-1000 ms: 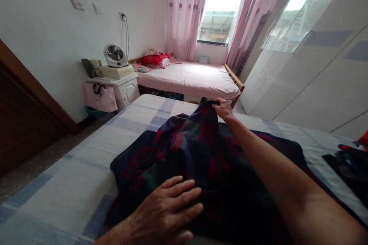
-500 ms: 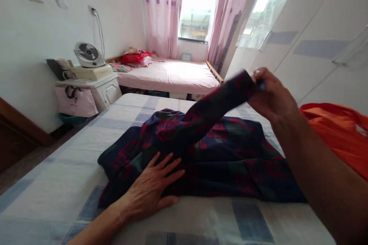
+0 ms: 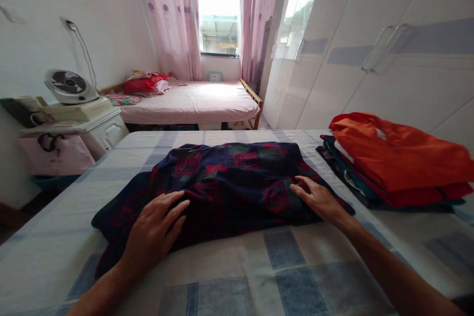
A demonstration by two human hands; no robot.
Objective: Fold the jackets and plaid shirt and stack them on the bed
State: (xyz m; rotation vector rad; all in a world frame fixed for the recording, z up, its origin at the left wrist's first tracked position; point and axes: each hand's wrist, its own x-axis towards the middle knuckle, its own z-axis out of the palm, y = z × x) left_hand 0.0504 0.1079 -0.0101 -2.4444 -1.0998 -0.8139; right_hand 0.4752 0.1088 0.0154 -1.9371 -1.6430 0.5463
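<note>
A dark navy garment [image 3: 222, 182] with red and green patterns lies spread across the bed in front of me, its surface slightly wrinkled. Over its left part is my left hand [image 3: 155, 222], fingers stretched out and holding nothing. My right hand [image 3: 318, 200] is at the garment's right side, fingers apart and slightly bent, with nothing gripped. Whether either palm presses on the cloth is hard to see. The sleeve seen earlier now lies somewhere among the folds and cannot be told apart.
A stack of folded clothes with an orange garment [image 3: 400, 153] on top sits at the right. The bed has a blue-and-white checked sheet [image 3: 237, 276]. Beyond are a pink bed [image 3: 200, 101], white wardrobe [image 3: 344, 59], and a fan [image 3: 70, 84] on a cabinet at left.
My right hand has let go of the raised sleeve and come down to the garment. My left hand has shifted left on the cloth. The view has turned right, showing the whole clothes stack.
</note>
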